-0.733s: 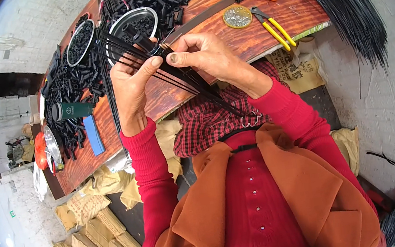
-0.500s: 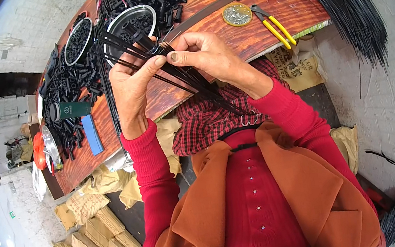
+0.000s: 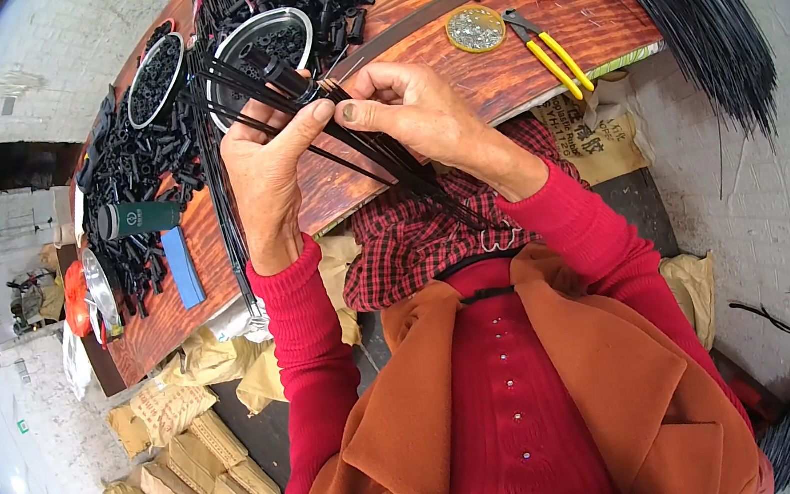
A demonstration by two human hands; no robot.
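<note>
Several thin black rods slanting upper-left to lower-right in both hands' grip

At frame centre, the left hand and right hand meet fingertip to fingertip, pinching a bundle of thin black rods above the wooden desk. Yellow-handled pliers lie at upper right, two metal bowls of black parts at upper left.
</note>
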